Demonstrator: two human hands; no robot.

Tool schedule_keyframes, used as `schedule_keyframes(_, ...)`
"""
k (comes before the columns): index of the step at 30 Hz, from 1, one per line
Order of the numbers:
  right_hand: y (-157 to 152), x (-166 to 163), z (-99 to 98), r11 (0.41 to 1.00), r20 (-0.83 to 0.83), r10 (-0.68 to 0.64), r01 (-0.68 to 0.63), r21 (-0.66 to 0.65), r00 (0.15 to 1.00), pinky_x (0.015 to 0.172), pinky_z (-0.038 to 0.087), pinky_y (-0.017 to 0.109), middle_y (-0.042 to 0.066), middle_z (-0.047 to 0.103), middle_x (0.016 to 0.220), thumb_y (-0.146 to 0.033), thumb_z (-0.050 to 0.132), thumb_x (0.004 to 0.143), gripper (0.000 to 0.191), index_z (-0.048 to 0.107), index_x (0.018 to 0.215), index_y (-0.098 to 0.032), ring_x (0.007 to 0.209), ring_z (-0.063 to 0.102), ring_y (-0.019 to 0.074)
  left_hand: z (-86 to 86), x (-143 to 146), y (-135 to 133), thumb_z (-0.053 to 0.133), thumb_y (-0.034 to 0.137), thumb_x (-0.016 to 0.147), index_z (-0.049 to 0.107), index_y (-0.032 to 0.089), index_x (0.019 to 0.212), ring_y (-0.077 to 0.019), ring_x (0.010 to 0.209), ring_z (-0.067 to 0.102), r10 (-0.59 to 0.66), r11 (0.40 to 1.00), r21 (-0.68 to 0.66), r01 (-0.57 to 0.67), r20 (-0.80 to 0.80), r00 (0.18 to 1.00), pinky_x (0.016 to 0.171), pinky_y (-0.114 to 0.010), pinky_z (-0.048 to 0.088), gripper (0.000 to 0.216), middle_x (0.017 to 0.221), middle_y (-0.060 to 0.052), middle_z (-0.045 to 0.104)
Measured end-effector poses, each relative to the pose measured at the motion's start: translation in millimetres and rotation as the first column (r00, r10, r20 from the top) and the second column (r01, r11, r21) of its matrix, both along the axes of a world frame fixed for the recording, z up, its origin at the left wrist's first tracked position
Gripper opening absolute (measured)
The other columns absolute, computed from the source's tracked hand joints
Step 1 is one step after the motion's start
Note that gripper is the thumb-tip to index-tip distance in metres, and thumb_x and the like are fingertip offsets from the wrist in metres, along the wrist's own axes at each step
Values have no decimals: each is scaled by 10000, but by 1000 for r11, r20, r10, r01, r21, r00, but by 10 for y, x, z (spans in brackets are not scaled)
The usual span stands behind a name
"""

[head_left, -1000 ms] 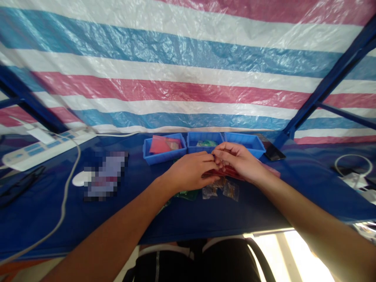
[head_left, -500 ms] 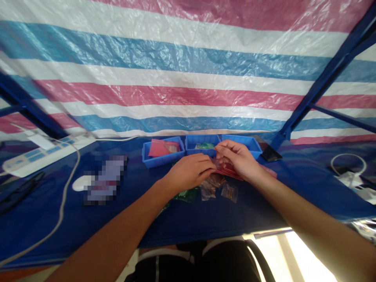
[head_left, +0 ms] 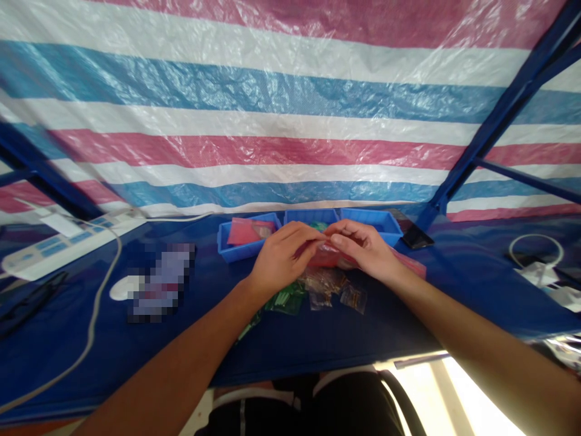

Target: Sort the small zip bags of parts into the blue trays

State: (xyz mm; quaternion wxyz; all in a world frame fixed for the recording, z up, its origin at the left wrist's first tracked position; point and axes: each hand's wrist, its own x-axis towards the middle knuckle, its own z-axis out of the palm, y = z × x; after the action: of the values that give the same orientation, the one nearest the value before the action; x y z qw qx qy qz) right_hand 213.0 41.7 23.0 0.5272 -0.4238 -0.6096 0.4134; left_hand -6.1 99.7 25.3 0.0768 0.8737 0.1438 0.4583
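Note:
Between my two hands a red plastic bag (head_left: 325, 259) hangs by its upper edge. My left hand (head_left: 282, 254) pinches the edge on one side, fingers bent and thumb closed against them. Opposite it, the fingers and thumb of my right hand (head_left: 363, 247) close on the same edge. More red plastic (head_left: 415, 265) shows on the table past my right wrist. Under the hands lie small clear bags (head_left: 323, 283) with thin brass-coloured pieces inside; another clear bag (head_left: 353, 298) sits apart to the right. Green bags (head_left: 287, 300) lie below my left hand.
Three blue bins stand in a row behind the hands: a left bin (head_left: 227, 251) with a red bag (head_left: 249, 231), a middle bin (head_left: 311, 215) with green contents, and a right bin (head_left: 379, 219). Also here are a phone (head_left: 417, 237), a power strip (head_left: 49, 248) and a white cable (head_left: 96, 303).
My hands have come together, and the left hand has turned upward. A red bag is now held up between them; before, the red bags lay lower, under my right hand.

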Motion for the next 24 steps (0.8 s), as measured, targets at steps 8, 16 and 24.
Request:
schedule_keyframes(8, 79, -34, -68, 998, -25, 8, -7, 55, 1000, 669, 535, 299, 26, 794, 875, -521, 915, 830, 339, 777, 930, -227, 732, 684, 172, 32, 7, 6, 675, 226, 1055, 733, 204, 1205, -185, 1054, 744, 60, 998, 4, -61, 112, 992, 971, -335, 611, 163, 1117, -72, 781)
schedule_keyframes(16, 183, 56, -134, 999, -269, -40, 36, -18, 962, 791, 581, 306, 12, 823, 938, -477, 951, 807, 313, 793, 954, -251, 824, 739, 180, 64, -3, 17, 845, 419, 922, 661, 243, 1402, -315, 1400, 606, -4, 984, 180, 12, -48, 999, 1222, -543, 483, 543, 1483, -144, 651)
schedule_keyframes(24, 240, 97, -209, 995, -371, -49, 12, -101, 927, 871, 614, 329, 42, 832, 1047, -431, 987, 763, 363, 810, 1015, -240, 912, 759, 199, 8, 3, 54, 826, 422, 949, 755, 301, 1304, -309, 1429, 590, 29, 964, 264, 25, -199, 980, 1276, -561, 394, 381, 1382, -69, 747)
